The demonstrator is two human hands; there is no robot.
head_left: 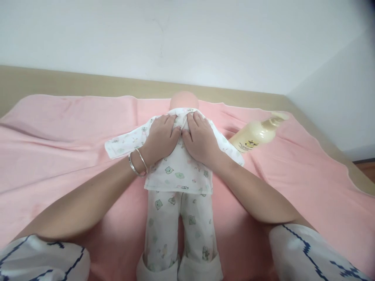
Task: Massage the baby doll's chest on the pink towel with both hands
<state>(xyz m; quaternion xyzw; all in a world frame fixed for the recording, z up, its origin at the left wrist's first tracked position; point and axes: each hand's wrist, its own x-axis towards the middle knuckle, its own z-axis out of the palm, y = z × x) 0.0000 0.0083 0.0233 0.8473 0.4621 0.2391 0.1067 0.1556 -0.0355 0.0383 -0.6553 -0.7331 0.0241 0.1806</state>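
Observation:
A baby doll (184,100) lies stretched out in front of me, its bare round head at the far end. It wears a white printed top (178,177) and matching trousers (164,226) with turned-up cuffs. My left hand (162,136) rests flat on the upper left of the top, fingers pointing toward the head. Mirroring it on the upper right, my right hand (202,136) also lies flat on the cloth. The two thumbs nearly meet at the middle. The sleeves spread out to both sides, and their ends look limp.
Under the doll is a wrinkled pink blanket (73,156) on a light wooden surface (88,84). A cream pump bottle (254,134) lies tilted beside the right sleeve. A white wall (187,43) stands behind the far edge.

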